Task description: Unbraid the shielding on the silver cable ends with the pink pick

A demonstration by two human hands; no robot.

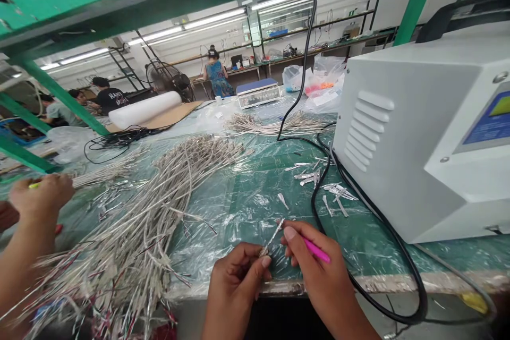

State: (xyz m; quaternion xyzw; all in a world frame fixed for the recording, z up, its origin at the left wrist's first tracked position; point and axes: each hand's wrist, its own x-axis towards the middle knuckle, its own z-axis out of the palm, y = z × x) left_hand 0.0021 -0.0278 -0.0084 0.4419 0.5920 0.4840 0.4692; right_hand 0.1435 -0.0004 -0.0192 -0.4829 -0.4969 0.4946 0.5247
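Near the table's front edge, my left hand is closed, pinching a small braided cable end between thumb and fingers. A narrow silvery foil-like strip rises from that pinch towards my right fingertips. My right hand is closed around a slim tool with a bright pink handle; its tip is hidden, so I cannot tell its kind. The right thumb and forefinger are at the strip's upper end. One loose foil piece lies just beyond my hands, and more foil strips are scattered farther right.
A large bundle of pale cables covers the left of the table. Another person's hand works there. A grey machine stands at right, with a black cable looping before it. A scale sits at the back.
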